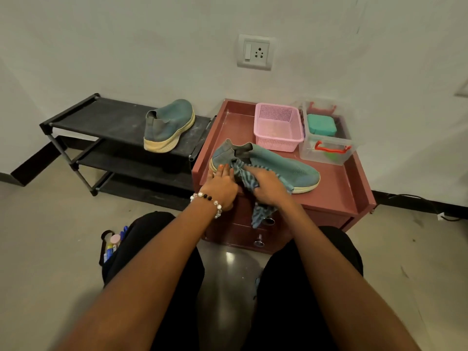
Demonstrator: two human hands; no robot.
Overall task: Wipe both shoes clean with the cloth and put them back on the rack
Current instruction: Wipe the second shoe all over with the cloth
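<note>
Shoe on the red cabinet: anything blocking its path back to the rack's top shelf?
Nothing visible does. The shoe under the cloth lies at the red cabinet's front left, beside the rack. The other shoe takes the top shelf's right end; the space left of it shows bare. The pink basket sits behind, off the path.

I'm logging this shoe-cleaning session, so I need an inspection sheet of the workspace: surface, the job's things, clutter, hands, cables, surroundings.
Surface: maroon drawer cabinet with a raised rim.
Job's things: one teal knit slip-on shoe lies on the cabinet top under the striped blue-grey cloth; the other teal shoe stands on the black three-tier rack.
Clutter: empty-looking pink plastic basket; clear lidded box with red handles.
Hands: left hand steadies the heel; right hand presses the cloth on the shoe.
Cables: black cable along the skirting at right.
Surroundings: white wall with switch socket; grey floor.
</note>
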